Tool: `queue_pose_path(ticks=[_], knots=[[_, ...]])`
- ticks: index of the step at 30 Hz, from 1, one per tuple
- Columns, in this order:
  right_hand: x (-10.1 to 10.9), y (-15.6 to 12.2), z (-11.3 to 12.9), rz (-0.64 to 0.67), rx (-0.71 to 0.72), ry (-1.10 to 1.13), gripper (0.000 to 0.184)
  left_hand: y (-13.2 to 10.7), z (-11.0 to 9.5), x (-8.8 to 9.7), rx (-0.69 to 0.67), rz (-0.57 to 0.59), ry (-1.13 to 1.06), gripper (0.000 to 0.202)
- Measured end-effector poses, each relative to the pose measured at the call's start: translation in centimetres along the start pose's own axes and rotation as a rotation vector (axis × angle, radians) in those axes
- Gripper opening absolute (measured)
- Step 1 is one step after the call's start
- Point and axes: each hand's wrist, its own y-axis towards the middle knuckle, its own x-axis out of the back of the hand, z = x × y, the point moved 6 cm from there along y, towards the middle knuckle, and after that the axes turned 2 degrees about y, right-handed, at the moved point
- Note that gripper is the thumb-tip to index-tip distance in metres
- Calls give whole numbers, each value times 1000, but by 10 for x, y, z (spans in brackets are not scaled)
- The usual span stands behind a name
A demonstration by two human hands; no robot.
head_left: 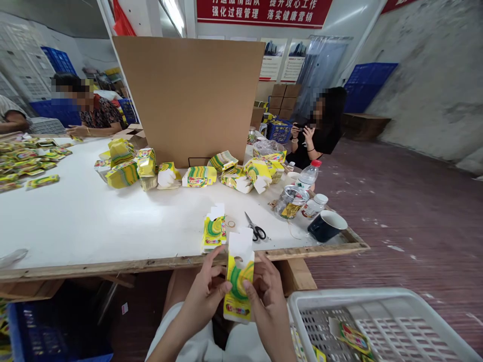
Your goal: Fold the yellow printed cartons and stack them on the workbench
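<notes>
A rectangular yellow-and-green cardboard carton (239,284) is gripped by the left hand (207,287) and right hand (268,291); at its one o'clock, black-handled metal scissors (254,229) are laid.

The carton (239,281) is yellow (with green curves), its flap (241,242) white.

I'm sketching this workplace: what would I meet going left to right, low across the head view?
Blue crate → left hand → held carton → right hand → white basket.
</notes>
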Motion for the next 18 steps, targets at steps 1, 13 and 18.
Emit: queue_pose_path(ticks=[1,13,18], knots=[[1,0,3,21,-1,-14,58,-1,-2,-1,13,51,-23,71],[11,6,1,183,-73,-83,28,-7,7,-11,132,218,-246,68],[15,4,-4,71,-64,13,25,-6,3,-10,133,210,-200,64]])
